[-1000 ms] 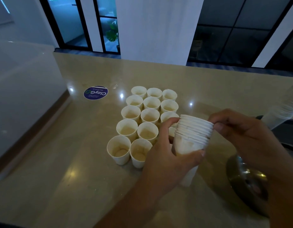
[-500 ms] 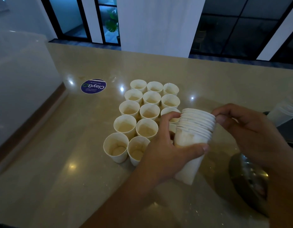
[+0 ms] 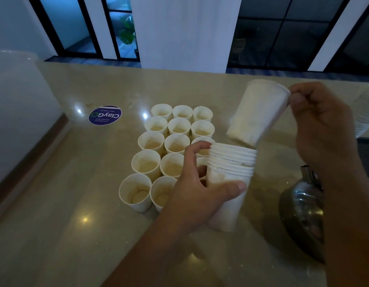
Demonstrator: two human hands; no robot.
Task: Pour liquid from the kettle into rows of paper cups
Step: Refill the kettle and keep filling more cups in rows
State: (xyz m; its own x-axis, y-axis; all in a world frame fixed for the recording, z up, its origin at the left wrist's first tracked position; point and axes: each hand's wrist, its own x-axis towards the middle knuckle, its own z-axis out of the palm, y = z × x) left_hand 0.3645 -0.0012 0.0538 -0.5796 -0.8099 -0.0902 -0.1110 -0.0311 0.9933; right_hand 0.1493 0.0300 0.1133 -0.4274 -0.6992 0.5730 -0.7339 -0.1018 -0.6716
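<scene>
Nearest the camera, the left hand (image 3: 200, 193) gripped a stack of nested paper cups (image 3: 229, 183), thumb across the front of the stack and fingers curled round its far side, holding it upright over the beige counter (image 3: 65, 235). To the right, low at the frame's edge and partly hidden behind the right forearm, stood the metal kettle (image 3: 299, 206) on the counter (only its rounded steel body and a bit of the top fitting showed).

Just left of the stack stood the rows of paper cups (image 3: 169, 154), set three across and touching one another, each with a little pale liquid in the bottom; the left hand and the stack covered the nearer cups of the right-hand column, so the full count could not be told.

Above the stack, the right hand (image 3: 322, 129) pinched the rim of a single paper cup (image 3: 258, 112) between thumb and fingers, the cup tilted with its base down towards the stack's top rim and its mouth up to the right. Whether its base touched the stack could not be told.

Farther back on the counter lay a round blue sticker (image 3: 105, 115) to the left of the rows. At the right edge, blurred, was another stack of cups (image 3: 364, 117). Beyond the counter rose a white pillar (image 3: 185, 32) between dark-framed windows.
</scene>
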